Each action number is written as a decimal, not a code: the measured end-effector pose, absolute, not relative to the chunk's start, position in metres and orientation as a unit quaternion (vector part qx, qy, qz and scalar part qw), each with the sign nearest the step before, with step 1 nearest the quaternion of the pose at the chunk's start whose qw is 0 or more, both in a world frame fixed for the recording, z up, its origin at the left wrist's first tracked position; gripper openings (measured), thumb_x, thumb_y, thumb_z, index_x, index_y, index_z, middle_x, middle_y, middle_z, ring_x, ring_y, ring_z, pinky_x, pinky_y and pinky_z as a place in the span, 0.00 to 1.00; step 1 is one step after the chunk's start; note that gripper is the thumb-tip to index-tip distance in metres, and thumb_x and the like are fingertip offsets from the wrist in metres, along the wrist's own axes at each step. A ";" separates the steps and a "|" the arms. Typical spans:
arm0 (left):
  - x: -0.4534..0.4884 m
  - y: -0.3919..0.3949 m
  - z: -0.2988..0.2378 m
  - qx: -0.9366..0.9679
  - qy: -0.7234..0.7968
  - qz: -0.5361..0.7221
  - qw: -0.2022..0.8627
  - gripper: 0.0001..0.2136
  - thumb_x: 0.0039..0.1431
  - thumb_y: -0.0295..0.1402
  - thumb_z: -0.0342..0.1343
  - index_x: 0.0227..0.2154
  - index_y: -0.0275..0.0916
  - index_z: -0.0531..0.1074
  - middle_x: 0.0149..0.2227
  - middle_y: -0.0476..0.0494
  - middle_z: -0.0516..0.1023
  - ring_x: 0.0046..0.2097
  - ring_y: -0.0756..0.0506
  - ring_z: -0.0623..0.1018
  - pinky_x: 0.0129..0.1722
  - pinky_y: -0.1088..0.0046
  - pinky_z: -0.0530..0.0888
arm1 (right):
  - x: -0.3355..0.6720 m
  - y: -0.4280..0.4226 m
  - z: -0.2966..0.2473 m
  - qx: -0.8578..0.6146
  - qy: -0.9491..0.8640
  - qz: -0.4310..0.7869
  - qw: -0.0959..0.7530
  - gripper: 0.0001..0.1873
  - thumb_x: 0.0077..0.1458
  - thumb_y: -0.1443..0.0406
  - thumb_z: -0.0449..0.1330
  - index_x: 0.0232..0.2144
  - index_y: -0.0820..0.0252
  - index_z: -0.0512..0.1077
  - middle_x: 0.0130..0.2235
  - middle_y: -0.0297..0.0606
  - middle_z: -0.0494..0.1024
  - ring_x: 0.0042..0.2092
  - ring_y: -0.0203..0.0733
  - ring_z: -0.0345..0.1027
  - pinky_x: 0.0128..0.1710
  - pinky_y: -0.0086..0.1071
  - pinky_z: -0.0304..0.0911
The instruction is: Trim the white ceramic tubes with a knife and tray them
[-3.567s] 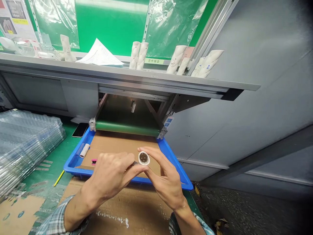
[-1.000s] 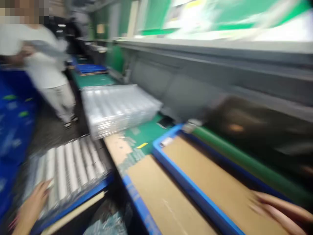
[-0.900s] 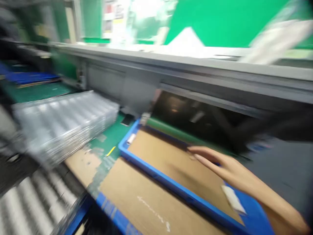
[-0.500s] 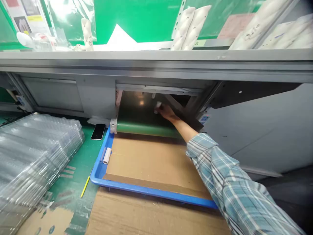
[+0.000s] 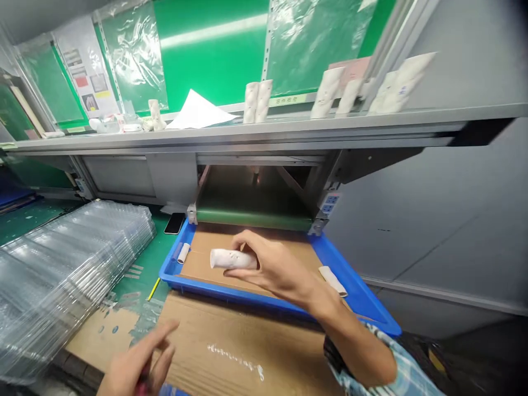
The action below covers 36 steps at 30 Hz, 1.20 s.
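While my left hand hangs low and nearest to me, blurred, its index finger reaches forward and the other fingers curl; a pinkish-red thing shows at its palm, and I cannot tell whether I am gripping it. Just to the right of those fingers and below my right hand lies a brown cardboard sheet with a line of white handwriting.

My right hand, farther forward, pinches one end of a white tube between thumb and fingers. The tube is held nearly level, its other end pointing left, small dark marks on its side. Under and behind that grip sits a blue tray lined with cardboard; a second tube lies in it to the right of my right hand, and a short tube lies at its left end.

Ahead of my left hand are a yellow stick and, farther left, a stack of clear plastic trays. A phone lies beyond the stick. Straight past my right hand is a dark green conveyor belt, with blue sockets to its right. Higher and beyond both hands, a grey shelf carries white paper and several upright tubes before a green board.
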<state>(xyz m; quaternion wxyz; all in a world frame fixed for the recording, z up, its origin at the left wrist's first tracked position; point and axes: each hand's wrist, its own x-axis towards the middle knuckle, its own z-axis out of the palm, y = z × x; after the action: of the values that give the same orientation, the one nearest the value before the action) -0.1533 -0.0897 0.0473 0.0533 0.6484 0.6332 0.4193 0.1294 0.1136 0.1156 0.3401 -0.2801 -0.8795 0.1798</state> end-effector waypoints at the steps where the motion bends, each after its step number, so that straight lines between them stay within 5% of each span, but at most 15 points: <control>1: -0.141 -0.073 0.057 0.659 0.622 0.418 0.072 0.19 0.66 0.43 0.65 0.58 0.68 0.80 0.27 0.55 0.82 0.21 0.47 0.73 0.22 0.73 0.73 | 0.134 0.102 0.112 -0.288 -0.872 0.181 0.351 0.19 0.60 0.56 0.76 0.44 0.54 0.72 0.38 0.31 0.81 0.30 0.37 0.70 0.30 0.30 0.61; 4: -0.102 -0.018 0.090 0.689 0.543 0.424 0.225 0.22 0.70 0.52 0.61 0.60 0.46 0.78 0.28 0.50 0.82 0.24 0.49 0.73 0.25 0.75 0.71 | 0.148 0.081 0.103 -0.275 -0.861 0.177 0.390 0.16 0.66 0.53 0.71 0.44 0.54 0.72 0.38 0.34 0.80 0.31 0.38 0.70 0.30 0.31 0.61; 7: -0.068 0.023 0.111 0.685 0.476 0.454 0.312 0.26 0.70 0.58 0.60 0.49 0.37 0.80 0.27 0.48 0.79 0.29 0.48 0.77 0.31 0.76 0.73 | 0.162 0.078 0.102 -0.269 -0.835 0.217 0.428 0.14 0.69 0.52 0.68 0.44 0.53 0.74 0.41 0.36 0.81 0.35 0.40 0.74 0.33 0.31 0.66; 14: -0.032 0.065 0.118 0.682 0.415 0.515 0.311 0.22 0.68 0.55 0.64 0.45 0.38 0.81 0.25 0.50 0.77 0.25 0.52 0.70 0.24 0.79 0.66 | 0.196 0.098 0.110 -0.262 -0.691 0.476 0.477 0.18 0.61 0.53 0.74 0.50 0.51 0.81 0.41 0.34 0.86 0.37 0.42 0.82 0.40 0.33 0.79; 18: -0.024 0.081 0.119 0.700 0.411 0.502 0.298 0.21 0.66 0.53 0.68 0.48 0.40 0.83 0.33 0.45 0.81 0.30 0.49 0.76 0.29 0.77 0.71 | 0.204 0.105 0.110 -0.272 -0.658 0.485 0.508 0.18 0.60 0.53 0.75 0.49 0.52 0.82 0.35 0.33 0.86 0.37 0.43 0.83 0.43 0.35 0.80; 36: -0.035 0.096 0.106 0.694 0.407 0.499 0.321 0.17 0.66 0.49 0.69 0.50 0.44 0.86 0.49 0.39 0.88 0.41 0.42 0.83 0.35 0.73 0.77 | 0.191 0.118 0.096 -0.274 -0.617 0.535 0.508 0.22 0.57 0.51 0.77 0.49 0.54 0.84 0.43 0.40 0.87 0.44 0.46 0.84 0.46 0.37 0.81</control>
<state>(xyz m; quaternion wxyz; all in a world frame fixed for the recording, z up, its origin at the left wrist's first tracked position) -0.0347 0.0956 0.1064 0.3215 0.6940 0.4070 0.4994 0.1907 0.1175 0.0959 0.5081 -0.2739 -0.6169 0.5350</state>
